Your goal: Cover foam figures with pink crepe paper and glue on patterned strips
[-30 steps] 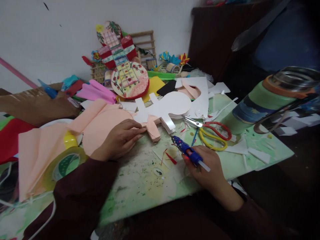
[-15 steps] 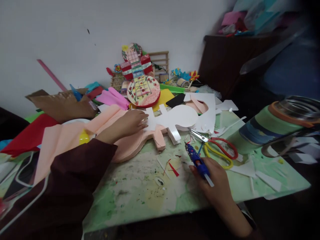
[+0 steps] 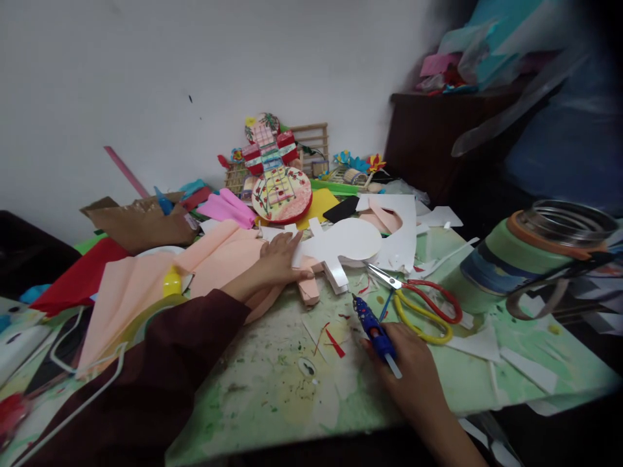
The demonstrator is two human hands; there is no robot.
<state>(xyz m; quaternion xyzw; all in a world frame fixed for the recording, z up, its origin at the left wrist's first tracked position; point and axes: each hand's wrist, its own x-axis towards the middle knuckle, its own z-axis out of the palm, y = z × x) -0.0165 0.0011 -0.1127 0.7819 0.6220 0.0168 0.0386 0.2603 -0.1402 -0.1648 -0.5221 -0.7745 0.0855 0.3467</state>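
In my right hand point(image 3: 406, 363) is a blue hot glue gun point(image 3: 374, 329), gripped with its tip toward the paper shapes and a pale glue stick jutting from its back end. My left hand point(image 3: 280, 263) lies on the joined figure, thumb and fingers apart, touching the left part of a white cutout point(image 3: 357, 240) with a round end and short tabs. Under and beside this hand is a peach-covered shape point(image 3: 309, 290), partly hidden by the hand and sleeve. Scissors point(image 3: 406, 285) with red and yellow handles rest just beyond the glue gun.
A green bottle point(image 3: 496, 250) stands at the right. Behind the cutout leans a painted guitar-like craft point(image 3: 282, 194). Peach crepe paper point(image 3: 117, 292), a small yellow bottle point(image 3: 172, 282) and a white cable point(image 3: 63, 353) are at the left. Paper scraps point(image 3: 528, 370) litter the table.
My left hand has shifted right along the figure, its thumb now out over the peach part. The glue gun stays in my right hand, a little lower in view. The camera view has tilted up slightly.
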